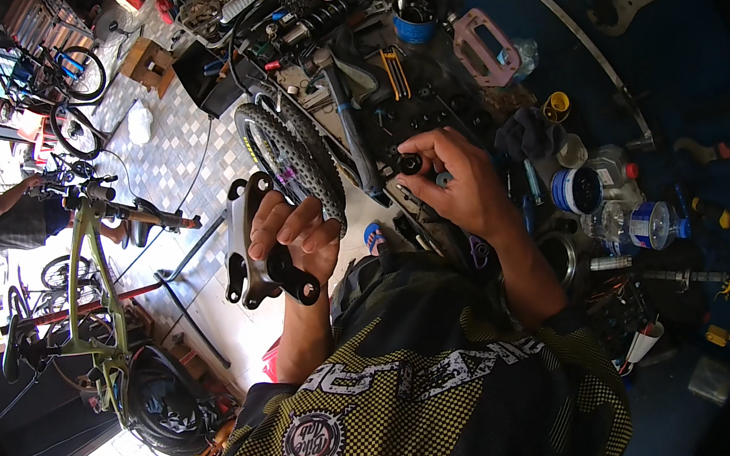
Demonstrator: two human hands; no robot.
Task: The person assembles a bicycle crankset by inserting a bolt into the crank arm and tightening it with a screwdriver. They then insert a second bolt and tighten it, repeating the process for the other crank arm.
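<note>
My left hand is closed round a dark grey bicycle suspension rocker link. Holes show at its forked ends, and its black lower end sticks out past my fingers. Level with it, to the right, my right hand pinches a small round black fitting with a hole or recess in its face. The two parts are apart. Just beyond and between my hands stands a knobbly bicycle tyre. Small dark parts and tools lie on the bench past my right hand.
Along the cluttered bench on the right are a blue tin, a pink pedal, a dark rag and a clear bottle. At left, a green bike frame hangs on a stand, with another person beyond it.
</note>
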